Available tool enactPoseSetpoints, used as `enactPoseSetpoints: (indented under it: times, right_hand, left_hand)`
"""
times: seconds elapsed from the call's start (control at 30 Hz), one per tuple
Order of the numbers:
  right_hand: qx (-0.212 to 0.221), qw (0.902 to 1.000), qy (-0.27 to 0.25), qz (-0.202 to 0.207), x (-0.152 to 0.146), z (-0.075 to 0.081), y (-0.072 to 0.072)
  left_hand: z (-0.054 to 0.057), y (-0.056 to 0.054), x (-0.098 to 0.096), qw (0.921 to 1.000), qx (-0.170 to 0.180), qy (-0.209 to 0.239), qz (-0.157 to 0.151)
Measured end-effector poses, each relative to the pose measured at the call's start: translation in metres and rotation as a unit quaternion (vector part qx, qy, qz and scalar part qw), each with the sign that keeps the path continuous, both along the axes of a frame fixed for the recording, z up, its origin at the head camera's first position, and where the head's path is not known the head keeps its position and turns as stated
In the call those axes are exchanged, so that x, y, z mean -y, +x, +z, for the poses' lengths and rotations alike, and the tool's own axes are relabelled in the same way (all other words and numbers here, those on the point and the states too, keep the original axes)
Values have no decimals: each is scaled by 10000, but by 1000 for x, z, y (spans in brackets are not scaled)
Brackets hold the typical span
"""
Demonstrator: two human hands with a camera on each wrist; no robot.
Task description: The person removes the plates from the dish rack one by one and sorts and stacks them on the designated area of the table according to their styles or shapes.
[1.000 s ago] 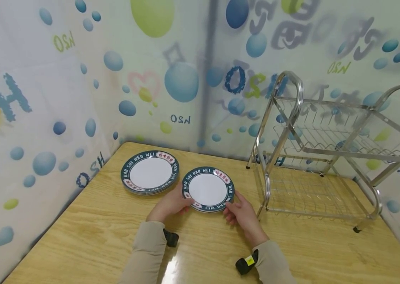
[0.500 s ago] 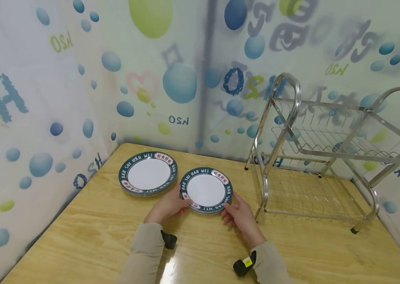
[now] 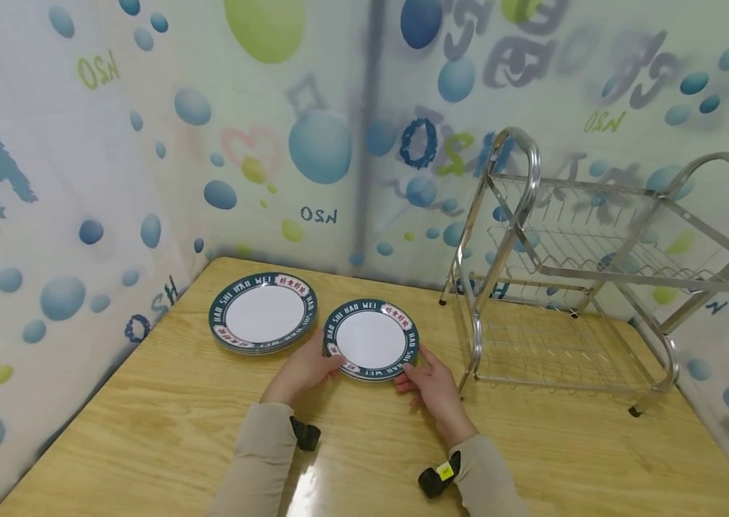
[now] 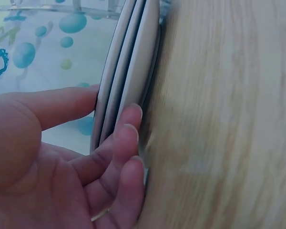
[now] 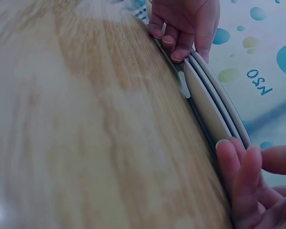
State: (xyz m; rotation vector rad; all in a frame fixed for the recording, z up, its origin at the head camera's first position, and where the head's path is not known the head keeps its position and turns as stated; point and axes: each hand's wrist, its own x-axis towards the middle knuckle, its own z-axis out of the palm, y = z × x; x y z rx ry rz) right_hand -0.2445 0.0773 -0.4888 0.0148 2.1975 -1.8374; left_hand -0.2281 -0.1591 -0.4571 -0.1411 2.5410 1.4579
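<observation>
A small stack of round white plates [image 3: 370, 339] with dark green lettered rims is on the wooden table, held from both sides. My left hand [image 3: 300, 372] grips its left edge, thumb on the rim. At the lower right edge my right hand [image 3: 437, 393] grips it the same way. In the left wrist view, three plate edges [image 4: 119, 76] are layered between the thumb and the curled fingertips [image 4: 128, 138]. The right wrist view shows the stack's side [image 5: 207, 98] close above the table; whether it touches the surface I cannot tell. Both palms are partly hidden in the head view.
Left of the hands lies a stack of larger matching plates [image 3: 263, 313], close beside the small one. A two-tier metal dish rack [image 3: 477, 337] stands on the right of the table [image 3: 351, 445]. Patterned cloth walls [image 3: 241, 230] border the table at the back and left.
The head view has shifted slightly, so everything appears a little further left and higher. Both hands keep their grip on the small stack, which has not visibly moved against the table.
</observation>
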Motion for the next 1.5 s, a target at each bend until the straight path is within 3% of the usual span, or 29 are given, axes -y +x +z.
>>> enactPoseSetpoints:
  times: [0.1,0.3,0.53,0.8,1.5]
  right_hand:
    - [-89,9998,-155,52,0,1,0]
    - [-103,9992,-376,114,3,19,6]
    - [88,9996,-247,-83,-1,2,0]
    - [71,9983,-502,-301,-5,1,-1]
    - [102,9982,-404,-422,-4,0,2]
  left_hand:
    - [-1,-1,1,9999,-83,-57,39]
    - [2,-2,6,9997,-165,-98,-131]
    - [3,-1,4,9996,-64,-243,-145]
    - [1,-4,5,9993,65,-337,-123]
    - [-2,-3,7,9998,113,-124,-117]
